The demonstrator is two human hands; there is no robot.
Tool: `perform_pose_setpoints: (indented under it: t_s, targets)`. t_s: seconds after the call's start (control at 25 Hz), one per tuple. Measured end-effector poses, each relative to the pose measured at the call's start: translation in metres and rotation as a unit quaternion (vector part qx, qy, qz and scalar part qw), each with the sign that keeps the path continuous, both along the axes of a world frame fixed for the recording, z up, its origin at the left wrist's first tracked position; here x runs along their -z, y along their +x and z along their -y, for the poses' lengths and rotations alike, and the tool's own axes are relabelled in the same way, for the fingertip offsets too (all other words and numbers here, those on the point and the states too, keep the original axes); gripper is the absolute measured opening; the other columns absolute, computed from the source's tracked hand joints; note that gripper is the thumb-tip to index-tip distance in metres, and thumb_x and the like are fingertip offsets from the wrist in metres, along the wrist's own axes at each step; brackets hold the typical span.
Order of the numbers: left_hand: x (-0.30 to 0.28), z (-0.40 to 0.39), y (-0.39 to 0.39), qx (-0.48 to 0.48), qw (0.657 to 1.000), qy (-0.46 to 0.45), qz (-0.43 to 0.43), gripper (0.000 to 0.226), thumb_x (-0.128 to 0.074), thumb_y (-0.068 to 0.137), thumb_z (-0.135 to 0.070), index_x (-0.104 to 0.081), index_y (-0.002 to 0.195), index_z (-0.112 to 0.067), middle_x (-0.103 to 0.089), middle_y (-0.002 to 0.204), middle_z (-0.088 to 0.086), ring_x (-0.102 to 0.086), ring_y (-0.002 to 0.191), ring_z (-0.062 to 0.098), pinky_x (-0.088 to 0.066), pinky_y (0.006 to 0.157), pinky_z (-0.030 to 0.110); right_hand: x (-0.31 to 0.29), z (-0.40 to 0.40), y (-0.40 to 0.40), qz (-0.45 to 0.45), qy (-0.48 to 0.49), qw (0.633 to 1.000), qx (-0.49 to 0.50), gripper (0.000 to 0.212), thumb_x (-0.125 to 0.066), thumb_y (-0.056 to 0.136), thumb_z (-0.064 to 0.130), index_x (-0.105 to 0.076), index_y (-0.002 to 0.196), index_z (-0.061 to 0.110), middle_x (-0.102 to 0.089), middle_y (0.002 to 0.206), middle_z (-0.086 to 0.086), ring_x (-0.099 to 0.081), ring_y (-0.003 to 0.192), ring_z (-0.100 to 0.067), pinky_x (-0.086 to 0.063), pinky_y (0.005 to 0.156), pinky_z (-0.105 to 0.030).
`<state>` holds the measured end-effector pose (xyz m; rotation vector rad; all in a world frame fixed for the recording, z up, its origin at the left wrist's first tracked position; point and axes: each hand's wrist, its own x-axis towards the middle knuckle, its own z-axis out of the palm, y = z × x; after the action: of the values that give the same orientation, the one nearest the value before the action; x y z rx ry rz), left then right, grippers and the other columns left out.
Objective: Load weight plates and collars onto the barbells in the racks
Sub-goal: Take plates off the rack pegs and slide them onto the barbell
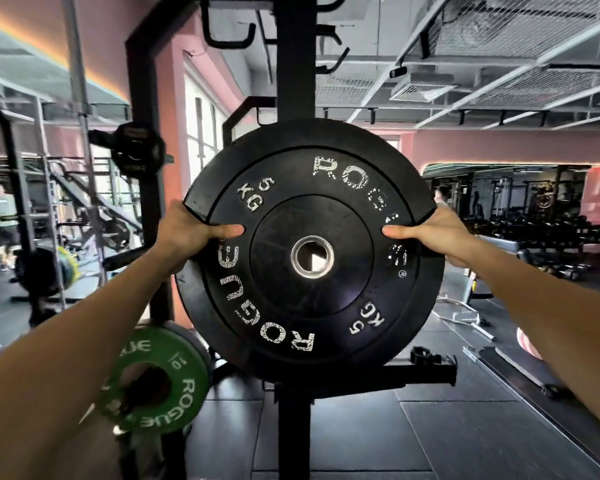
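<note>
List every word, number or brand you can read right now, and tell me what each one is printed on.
"ROGUE", twice, worn white letters, on the black plate held by the left hand and right hand.
"5 KG", twice, on the same black plate.
"ROGUE" and "10" on the green plate at lower left; another partial "ROGUE" there is cut off by the forearm.
A small mark near the black plate's right edge is too worn to read.

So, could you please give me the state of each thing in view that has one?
black 5 kg plate: held upright, centre hole empty
left hand: grips plate's left edge
right hand: grips plate's right edge
green plate: stored on a rack peg
collar: sits on the rack's lower bar
</note>
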<state>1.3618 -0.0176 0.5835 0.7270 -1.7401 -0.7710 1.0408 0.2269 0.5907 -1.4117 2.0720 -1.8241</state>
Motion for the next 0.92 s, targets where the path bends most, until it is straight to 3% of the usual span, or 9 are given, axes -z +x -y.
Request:
perform_pose_setpoints:
  t_s: [0.12,0.2,0.32,0.48,0.56,0.68,0.76,0.92]
  targets:
    - [-0.005,0.011,0.06,-0.019,1.0,-0.001,-0.001,0.066,-0.097,0.038,-0.042,-0.073,0.095,-0.019,-0.073,0.083,-0.009,-0.068,0.076,0.002,-0.049,0.057,0.013,-0.004,0.023,0.05,0.009,0.012,1.0,-0.01,0.046,-0.094,0.052,0.027,-0.074,0.093,0.027,-0.074,0.087,0.015,-0.067,0.073,0.008,-0.05,0.062,-0.013]
    - [-0.002,0.027,0.104,-0.023,1.0,0.003,-0.012,0.075,-0.097,0.031,-0.046,-0.073,0.097,-0.017,-0.075,0.086,-0.006,-0.071,0.081,0.009,-0.055,0.066,0.022,-0.003,0.045,0.087,0.01,0.016,1.0,-0.022,0.048,-0.095,0.049,0.03,-0.074,0.092,0.026,-0.075,0.088,0.013,-0.07,0.079,0.001,-0.052,0.067,-0.019]
    - [0.008,0.059,0.169,-0.036,0.999,0.007,-0.005,0.084,-0.096,0.024,-0.053,-0.074,0.098,-0.021,-0.076,0.09,-0.006,-0.072,0.086,0.013,-0.058,0.08,0.033,0.003,0.078,0.145,0.001,0.014,0.999,-0.034,0.048,-0.094,0.05,0.031,-0.073,0.092,0.029,-0.075,0.088,0.014,-0.069,0.08,0.0,-0.05,0.066,-0.017]
    - [0.016,0.114,0.275,-0.069,0.998,0.006,0.004,0.097,-0.094,0.02,-0.064,-0.069,0.104,-0.021,-0.075,0.094,-0.007,-0.072,0.089,0.014,-0.059,0.082,0.037,0.015,0.138,0.238,-0.019,0.014,0.999,-0.037,0.057,-0.095,0.046,0.04,-0.074,0.097,0.028,-0.074,0.092,0.015,-0.067,0.084,0.003,-0.051,0.076,-0.021]
    - [0.015,0.135,0.316,-0.079,0.997,-0.005,0.013,0.093,-0.094,0.025,-0.064,-0.069,0.104,-0.02,-0.074,0.095,-0.008,-0.071,0.086,0.009,-0.059,0.079,0.03,0.017,0.161,0.283,-0.021,0.013,0.999,-0.038,0.052,-0.094,0.051,0.036,-0.073,0.098,0.027,-0.072,0.09,0.015,-0.064,0.083,0.006,-0.049,0.073,-0.017]
    - [0.006,0.159,0.356,-0.074,0.997,-0.01,0.028,0.073,-0.095,0.039,-0.051,-0.072,0.1,-0.02,-0.074,0.092,-0.008,-0.068,0.08,0.002,-0.049,0.064,0.015,0.018,0.191,0.324,-0.021,0.011,0.999,-0.032,0.05,-0.094,0.048,0.038,-0.075,0.093,0.028,-0.073,0.092,0.016,-0.067,0.089,0.001,-0.051,0.084,-0.024]
    - [0.007,0.18,0.377,-0.079,0.997,-0.016,0.019,0.081,-0.094,0.033,-0.057,-0.072,0.101,-0.02,-0.074,0.091,-0.007,-0.07,0.083,0.008,-0.051,0.065,0.019,0.014,0.209,0.346,-0.017,0.018,0.999,-0.032,0.045,-0.094,0.05,0.038,-0.074,0.089,0.03,-0.072,0.09,0.017,-0.065,0.087,0.003,-0.05,0.085,-0.025]
    - [0.014,0.223,0.396,-0.056,0.998,-0.013,0.013,0.073,-0.097,0.034,-0.048,-0.075,0.098,-0.019,-0.076,0.09,-0.005,-0.073,0.084,0.012,-0.059,0.082,0.038,0.019,0.254,0.365,-0.02,0.024,0.999,-0.036,0.058,-0.094,0.048,0.038,-0.075,0.101,0.024,-0.075,0.094,0.013,-0.068,0.089,-0.001,-0.053,0.086,-0.024]
